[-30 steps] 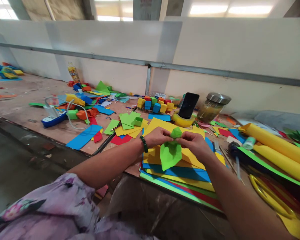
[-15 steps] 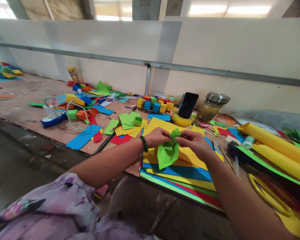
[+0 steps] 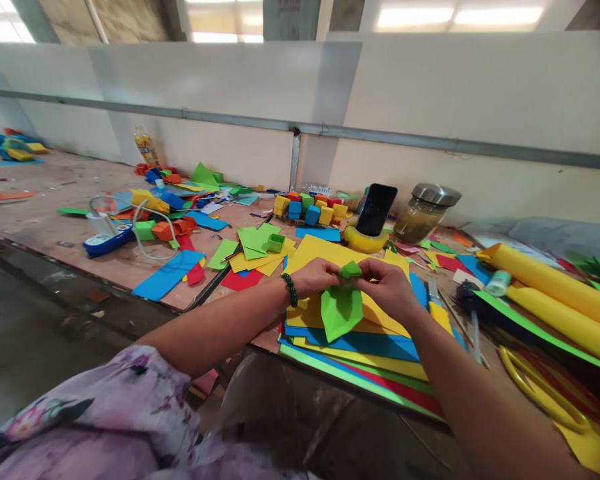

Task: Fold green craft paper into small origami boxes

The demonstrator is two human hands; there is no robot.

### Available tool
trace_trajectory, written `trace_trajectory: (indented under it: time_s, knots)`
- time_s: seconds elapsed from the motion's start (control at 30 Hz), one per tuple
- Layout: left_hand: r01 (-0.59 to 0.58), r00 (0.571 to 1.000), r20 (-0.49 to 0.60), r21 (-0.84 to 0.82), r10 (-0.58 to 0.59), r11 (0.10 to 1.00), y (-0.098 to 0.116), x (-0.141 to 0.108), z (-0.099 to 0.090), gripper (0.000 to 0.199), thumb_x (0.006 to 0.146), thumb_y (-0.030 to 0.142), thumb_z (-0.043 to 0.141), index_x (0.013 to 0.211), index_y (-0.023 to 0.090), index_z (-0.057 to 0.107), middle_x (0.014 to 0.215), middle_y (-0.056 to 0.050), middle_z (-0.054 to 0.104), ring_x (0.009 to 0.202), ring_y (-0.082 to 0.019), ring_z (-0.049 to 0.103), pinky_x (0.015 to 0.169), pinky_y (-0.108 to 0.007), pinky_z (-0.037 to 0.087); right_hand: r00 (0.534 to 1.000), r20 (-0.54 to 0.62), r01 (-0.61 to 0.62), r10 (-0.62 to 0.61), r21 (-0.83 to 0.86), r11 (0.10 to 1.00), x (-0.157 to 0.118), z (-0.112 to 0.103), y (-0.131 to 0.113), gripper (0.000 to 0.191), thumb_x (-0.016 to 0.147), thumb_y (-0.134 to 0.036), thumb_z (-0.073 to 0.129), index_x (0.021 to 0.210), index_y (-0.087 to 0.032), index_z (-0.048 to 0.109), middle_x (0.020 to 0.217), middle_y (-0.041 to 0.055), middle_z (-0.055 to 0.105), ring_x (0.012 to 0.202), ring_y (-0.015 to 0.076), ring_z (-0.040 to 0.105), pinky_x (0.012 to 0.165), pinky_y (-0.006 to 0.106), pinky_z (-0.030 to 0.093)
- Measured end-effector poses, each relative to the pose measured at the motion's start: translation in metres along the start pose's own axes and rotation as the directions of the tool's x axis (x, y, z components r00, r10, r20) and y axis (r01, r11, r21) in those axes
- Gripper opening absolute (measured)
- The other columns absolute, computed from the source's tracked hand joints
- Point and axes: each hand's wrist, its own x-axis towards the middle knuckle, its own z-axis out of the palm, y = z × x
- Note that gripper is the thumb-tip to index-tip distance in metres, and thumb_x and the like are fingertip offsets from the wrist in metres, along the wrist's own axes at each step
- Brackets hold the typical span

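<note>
Above the paper stack (image 3: 370,343), the left hand (image 3: 316,276) and right hand (image 3: 394,291) each pinch the green paper (image 3: 347,301), apparently light, soft and easily creased; its folded top (image 3: 350,269) seems the firmer grip, the lower flap (image 3: 336,325) floppier.

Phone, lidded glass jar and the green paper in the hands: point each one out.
Phone (image 3: 377,209): head view, on its dark screen.
Lidded glass jar (image 3: 413,223): head view, on its glass side below the lid.
Green paper (image 3: 341,317): head view, on its broad hanging part.
</note>
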Motion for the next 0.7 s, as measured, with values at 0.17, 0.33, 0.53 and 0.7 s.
trace_trajectory:
  time_s: [0.17,0.33,0.53,0.7]
  knots:
    - [0.012,1.000,-0.009,0.095,-0.011,0.995,0.0003,-0.0015,-0.0005,0.028,0.072,0.022,0.063,0.092,0.008,0.075,0.069,-0.004,0.068,0.057,-0.009,0.054,0.052,-0.017,0.041,0.996,0.091,0.020,-0.021,0.016,1.000,0.0013,-0.0085,0.0017,0.019,0.072,-0.035,0.062,0.066,-0.019,0.071,0.071,0.0042,0.070,0.070,0.0186,0.061,0.065,0.030,0.047]
    - [-0.084,0.994,-0.043,0.332,0.104,0.940,0.0000,-0.0039,0.0007,0.031,0.072,0.017,0.057,0.095,0.008,0.075,0.072,-0.004,0.069,0.061,-0.010,0.054,0.054,-0.018,0.040,0.988,0.154,-0.031,0.035,-0.033,0.999,0.0020,-0.0083,0.0052,0.020,0.069,-0.039,0.070,0.066,-0.019,0.070,0.066,0.0027,0.069,0.064,0.0170,0.059,0.059,0.028,0.046]
    - [-0.119,0.992,0.007,0.403,0.127,0.907,0.0015,-0.0034,-0.0001,0.036,0.066,0.012,0.057,0.098,0.007,0.073,0.074,-0.002,0.068,0.063,-0.009,0.055,0.055,-0.018,0.041,0.986,0.154,-0.054,0.067,-0.084,0.995,0.0026,-0.0060,0.0048,0.017,0.064,-0.036,0.071,0.066,-0.020,0.069,0.061,0.0001,0.067,0.059,0.0156,0.059,0.057,0.028,0.045]
    - [-0.117,0.992,0.004,0.342,0.123,0.932,0.0019,-0.0035,0.0024,0.048,0.061,0.010,0.061,0.109,0.006,0.064,0.088,-0.008,0.068,0.069,-0.012,0.060,0.054,-0.018,0.045,0.986,0.159,-0.030,0.058,-0.176,0.984,0.0028,-0.0056,0.0099,0.013,0.069,-0.032,0.066,0.071,-0.021,0.073,0.069,0.0012,0.073,0.064,0.0176,0.063,0.060,0.028,0.046]
